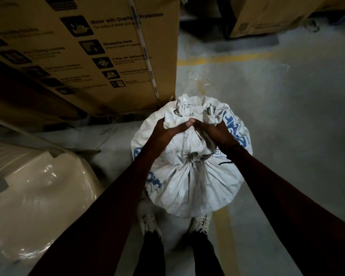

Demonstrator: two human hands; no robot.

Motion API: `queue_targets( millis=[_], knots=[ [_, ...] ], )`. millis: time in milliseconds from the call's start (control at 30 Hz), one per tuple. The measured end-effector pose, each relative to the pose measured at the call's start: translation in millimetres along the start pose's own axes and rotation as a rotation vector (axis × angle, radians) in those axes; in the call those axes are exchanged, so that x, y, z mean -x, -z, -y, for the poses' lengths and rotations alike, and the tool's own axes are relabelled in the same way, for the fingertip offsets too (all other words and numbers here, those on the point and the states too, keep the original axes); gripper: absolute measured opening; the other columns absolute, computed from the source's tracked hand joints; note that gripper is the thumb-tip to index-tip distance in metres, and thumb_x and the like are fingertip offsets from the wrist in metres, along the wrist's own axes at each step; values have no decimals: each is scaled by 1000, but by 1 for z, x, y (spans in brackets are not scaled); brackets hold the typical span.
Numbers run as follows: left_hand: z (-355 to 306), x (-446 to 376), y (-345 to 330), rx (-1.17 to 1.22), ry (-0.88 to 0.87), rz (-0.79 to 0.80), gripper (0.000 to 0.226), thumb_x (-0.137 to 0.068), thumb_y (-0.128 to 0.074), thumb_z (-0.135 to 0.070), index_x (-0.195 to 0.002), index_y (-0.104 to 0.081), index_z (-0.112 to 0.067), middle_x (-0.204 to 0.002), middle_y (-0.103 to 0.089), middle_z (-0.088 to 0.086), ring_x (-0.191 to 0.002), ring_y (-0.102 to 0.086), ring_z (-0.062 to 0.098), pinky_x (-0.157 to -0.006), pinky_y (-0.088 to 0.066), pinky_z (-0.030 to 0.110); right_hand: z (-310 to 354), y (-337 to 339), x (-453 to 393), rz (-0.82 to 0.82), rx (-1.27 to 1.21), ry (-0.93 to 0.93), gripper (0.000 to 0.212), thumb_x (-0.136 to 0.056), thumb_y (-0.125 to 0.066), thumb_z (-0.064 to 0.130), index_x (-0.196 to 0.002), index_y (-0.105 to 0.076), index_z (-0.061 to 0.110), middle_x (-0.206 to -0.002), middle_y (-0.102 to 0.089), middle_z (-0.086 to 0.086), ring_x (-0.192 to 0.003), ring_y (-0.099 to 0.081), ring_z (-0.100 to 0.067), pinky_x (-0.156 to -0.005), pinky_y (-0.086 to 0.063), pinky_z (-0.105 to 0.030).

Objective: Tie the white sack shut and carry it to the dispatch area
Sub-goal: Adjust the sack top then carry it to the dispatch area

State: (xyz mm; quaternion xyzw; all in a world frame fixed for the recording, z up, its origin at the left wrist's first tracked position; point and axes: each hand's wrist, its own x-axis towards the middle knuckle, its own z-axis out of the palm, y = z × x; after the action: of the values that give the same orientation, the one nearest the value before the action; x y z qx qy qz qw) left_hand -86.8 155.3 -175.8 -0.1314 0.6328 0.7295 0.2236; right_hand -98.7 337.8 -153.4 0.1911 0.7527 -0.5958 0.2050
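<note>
A full white woven sack (189, 182) with blue print stands on the concrete floor just in front of my feet. Its top is gathered into a bunched neck (189, 112) that sticks up above a tight waist in the cloth. My left hand (165, 129) grips the left side of the bunched neck, thumb across the front. My right hand (211, 129) grips the right side, and the two thumbs nearly meet at the middle. Thin pale twine (199, 81) trails from the top of the neck onto the floor beyond.
A tall printed cardboard carton (92, 56) stands close on the left, touching the sack's far side. A cream plastic-wrapped appliance (38, 196) lies at the lower left. More cartons (267, 14) stand at the back right. Yellow floor lines (223, 58) cross the open concrete to the right.
</note>
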Motion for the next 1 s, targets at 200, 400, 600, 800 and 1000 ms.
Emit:
queue_targets(
  millis=[200, 400, 600, 800, 1000],
  knots=[
    [-4, -3, -19, 19, -16, -164, 54, -74, -85, -55, -113, -76, -18, -109, -81, 1, -107, -76, 18, -107, -54, 48, -4, 0, 6, 89, 11, -61, 26, -86, -79, 50, -97, -72, 28, -105, -78, 7, -93, -72, -7, -98, -55, -32],
    [1, -7, -31, 81, -10, -200, 46, -81, -83, -44, -116, -74, -15, -113, -79, 10, -110, -74, 30, -106, -53, 56, -7, 0, 21, 226, -255, -123, 23, -103, -60, 20, -122, -68, 9, -95, -81, 11, -86, -76, 1, -72, -58, -13],
    [1, -6, -38, 58, 96, -241, 23, -83, -81, -41, -97, -81, -24, -101, -82, -2, -102, -77, 19, -104, -56, 47, -11, -1, 26, 159, -173, -101, 50, -90, -76, 43, -127, -71, 10, -114, -79, 3, -102, -75, -5, -84, -57, -17],
    [-3, 5, -43, 63, 94, -264, 43, -81, -77, -55, -110, -80, -23, -107, -81, -3, -106, -75, 15, -107, -55, 44, -17, -14, 25, 32, -283, -69, 67, -74, -86, 59, -128, -72, 22, -123, -77, 8, -117, -71, -9, -111, -51, -39],
    [12, 20, -40, 106, 30, -94, 56, -89, -74, -55, -133, -68, -21, -134, -71, 7, -130, -64, 26, -117, -43, 52, -27, -19, 36, -105, -467, -54, 38, -89, -80, 35, -123, -74, 20, -123, -77, 7, -120, -70, -9, -113, -50, -42]
  ],
)
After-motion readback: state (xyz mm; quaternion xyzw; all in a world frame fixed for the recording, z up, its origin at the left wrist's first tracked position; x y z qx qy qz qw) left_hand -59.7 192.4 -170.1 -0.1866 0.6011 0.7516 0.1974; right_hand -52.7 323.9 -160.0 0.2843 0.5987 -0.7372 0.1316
